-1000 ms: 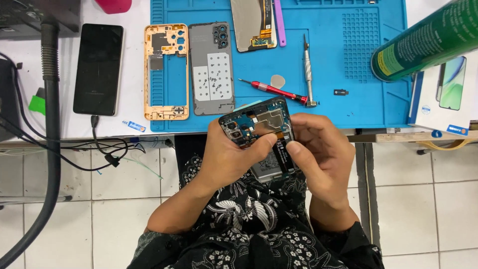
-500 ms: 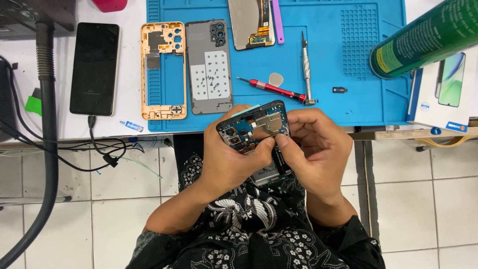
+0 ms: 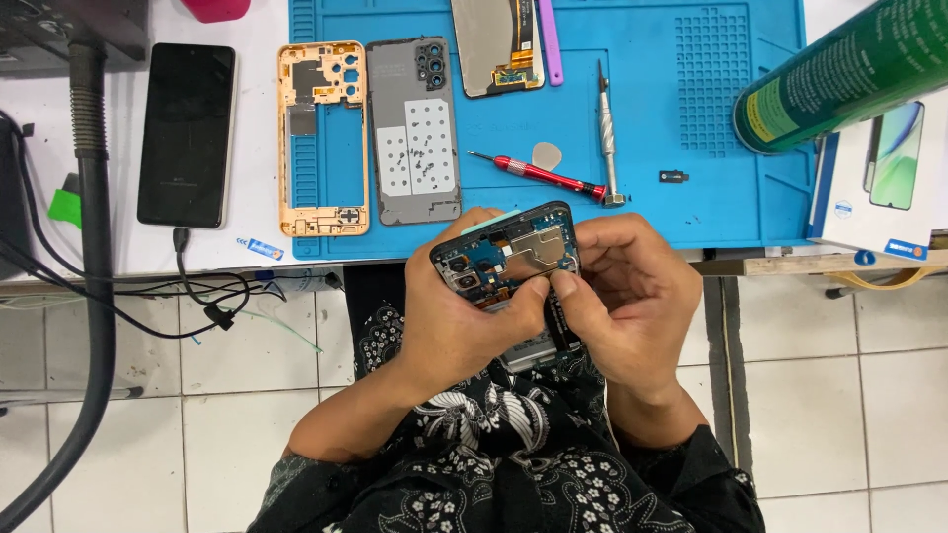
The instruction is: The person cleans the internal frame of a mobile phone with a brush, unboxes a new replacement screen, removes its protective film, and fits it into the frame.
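Observation:
An opened phone [image 3: 509, 255], its back removed so the circuit board and camera modules show, sits between both my hands just in front of the table's edge. My left hand [image 3: 462, 321] wraps around its left side, thumb pressed onto the board. My right hand [image 3: 632, 296] holds its right side, with thumb and fingertip pinching at a spot near the middle of the board. The phone's lower half is hidden by my fingers.
A blue work mat [image 3: 632, 118] carries an orange phone frame [image 3: 322, 138], a grey back cover [image 3: 415, 133], a screen panel [image 3: 497, 44], a red screwdriver [image 3: 538, 176], a silver screwdriver [image 3: 607, 133] and a pick [image 3: 546, 154]. A black phone [image 3: 186, 133] lies left; a green can [image 3: 849, 74] and a box [image 3: 884, 183] stand right.
The view has shifted slightly, so the mat and tools appear a little higher and to the left. My hands keep hold of the opened phone, fingers still working at its board.

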